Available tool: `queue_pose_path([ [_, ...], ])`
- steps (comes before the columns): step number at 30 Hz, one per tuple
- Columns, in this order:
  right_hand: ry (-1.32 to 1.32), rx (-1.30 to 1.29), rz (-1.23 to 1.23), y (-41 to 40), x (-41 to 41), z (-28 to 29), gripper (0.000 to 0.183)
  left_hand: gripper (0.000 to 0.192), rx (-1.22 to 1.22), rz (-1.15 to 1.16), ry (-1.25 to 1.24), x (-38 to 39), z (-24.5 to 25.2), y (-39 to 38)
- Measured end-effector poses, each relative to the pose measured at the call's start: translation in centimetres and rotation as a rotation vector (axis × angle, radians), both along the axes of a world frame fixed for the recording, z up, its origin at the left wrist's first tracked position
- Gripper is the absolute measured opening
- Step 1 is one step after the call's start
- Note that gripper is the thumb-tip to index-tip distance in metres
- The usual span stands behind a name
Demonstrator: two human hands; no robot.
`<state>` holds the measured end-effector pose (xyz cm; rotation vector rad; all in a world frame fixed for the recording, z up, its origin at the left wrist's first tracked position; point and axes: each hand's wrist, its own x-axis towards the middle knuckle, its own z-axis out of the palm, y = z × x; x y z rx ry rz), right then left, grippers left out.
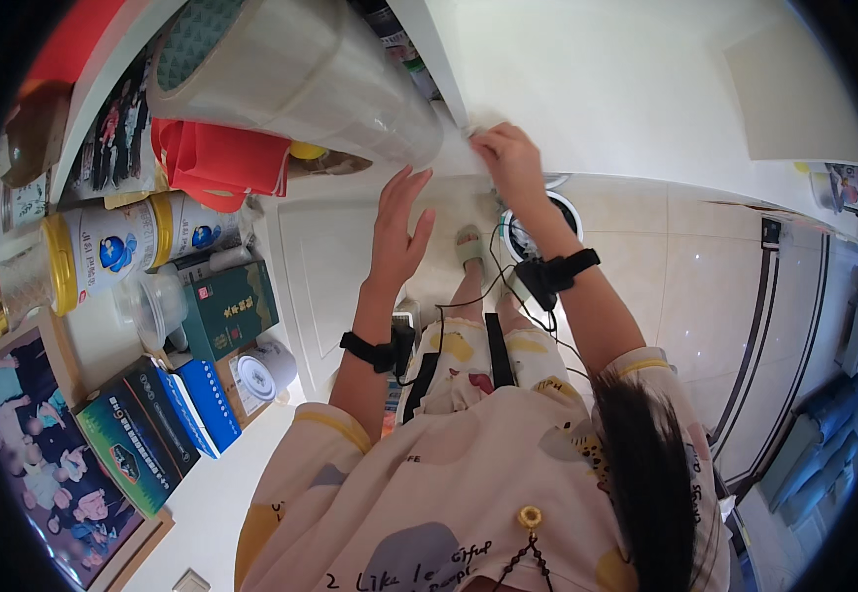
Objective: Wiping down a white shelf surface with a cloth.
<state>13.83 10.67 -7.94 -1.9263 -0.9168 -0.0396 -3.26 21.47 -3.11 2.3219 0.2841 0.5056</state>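
Observation:
My left hand (pixel 403 229) is raised with its fingers apart and holds nothing. Its fingertips are just below the end of a large pale cylinder (pixel 311 81), apparently wrapped in clear film, with a green patterned inner face. My right hand (pixel 510 159) is by the front edge of a white shelf panel (pixel 436 52). Thumb and fingers pinch a small whitish thing (pixel 473 132), too blurred to name. Red fabric (pixel 218 159) lies beneath the cylinder. Black straps with small devices and cables circle both wrists.
To the left, shelves hold yellow-lidded cans (pixel 115 248), a dark green box (pixel 229 311), clear plastic tubs (pixel 151 307), upright boxes (pixel 137 433) and a framed photo (pixel 52 459). A white cabinet door (pixel 318 288) is below. A round bin (pixel 571 214) stands on the tiled floor (pixel 621 259).

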Motion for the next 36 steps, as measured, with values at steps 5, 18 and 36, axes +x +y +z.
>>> queue_pose_path([
  [5, -0.016, 0.015, 0.087, 0.5, -2.0, 0.7, 0.009, 0.040, 0.010, -0.008, 0.000, 0.2, 0.4, 0.2],
  [18, -0.024, -0.066, 0.011, 1.4, -2.3, 0.8, 0.005, 0.041, -0.001, 0.017, -0.030, -0.6, 0.7, 0.8],
  [36, -0.093, -0.098, -0.026, 1.5, -3.3, 0.1, 0.006, 0.038, 0.018, -0.029, -0.038, 0.5, 1.1, 0.0],
])
